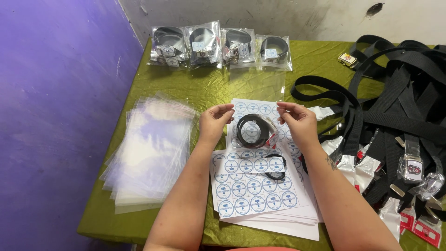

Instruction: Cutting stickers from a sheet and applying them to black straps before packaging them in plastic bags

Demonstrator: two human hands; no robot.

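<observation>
My left hand (214, 122) and my right hand (298, 122) pinch the top corners of a clear plastic bag (255, 95) held upright over the table. A coiled black belt (253, 131) with a metal buckle sits in the bottom of that bag, between my hands. Under the bag lie white sheets of round blue-and-white stickers (253, 186). A second coiled black belt (276, 167) rests on those sheets near my right forearm.
A stack of empty clear bags (151, 148) lies at the left. Several bagged belts (220, 46) line the far edge by the wall. A heap of loose black belts with buckles (399, 116) fills the right side of the olive-green tablecloth (195, 88).
</observation>
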